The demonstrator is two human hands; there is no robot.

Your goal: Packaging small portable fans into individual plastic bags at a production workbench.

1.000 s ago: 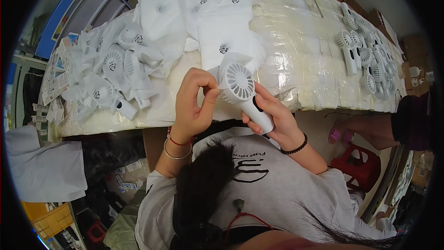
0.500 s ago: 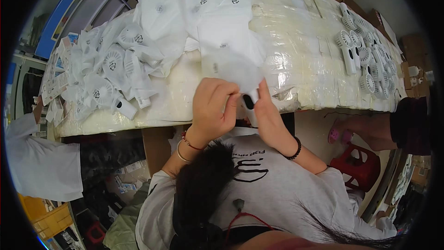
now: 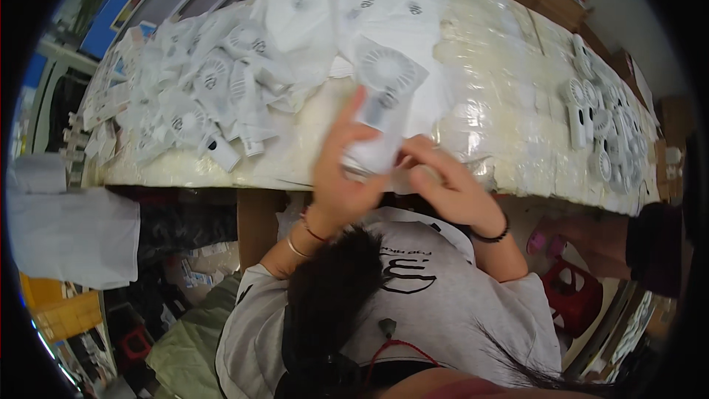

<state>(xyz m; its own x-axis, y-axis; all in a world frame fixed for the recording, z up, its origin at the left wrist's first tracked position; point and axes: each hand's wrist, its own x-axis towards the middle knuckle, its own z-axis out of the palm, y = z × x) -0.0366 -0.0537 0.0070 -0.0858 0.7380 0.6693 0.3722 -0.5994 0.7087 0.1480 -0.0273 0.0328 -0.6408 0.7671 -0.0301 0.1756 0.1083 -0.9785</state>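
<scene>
A white handheld fan sits inside a frosted plastic bag (image 3: pixel 384 100), its round grille and dark handle patch showing through. My left hand (image 3: pixel 341 170) grips the bagged fan by its handle end from the left, thumb across the front. Motion blurs its fingers somewhat. At the bag's lower end my right hand (image 3: pixel 454 188) has its fingers curled in on the loose, translucent edge. Just beyond lies a stack of flat frosted bags (image 3: pixel 402 18), and the fan's head overlaps it.
Bagged fans (image 3: pixel 210 77) are heaped on the left of the wrapped table (image 3: pixel 487 89). Unbagged white fans (image 3: pixel 602 114) lie in a pile at the right end. A red stool (image 3: pixel 572 295) stands below right, near another person's leg. A person's pale sleeve (image 3: pixel 74 236) shows at left.
The fan, whose handle stuck out of the bag between my hands, now lies within it. My left hand has shifted onto its handle end; my right has slid to the bag's lower edge.
</scene>
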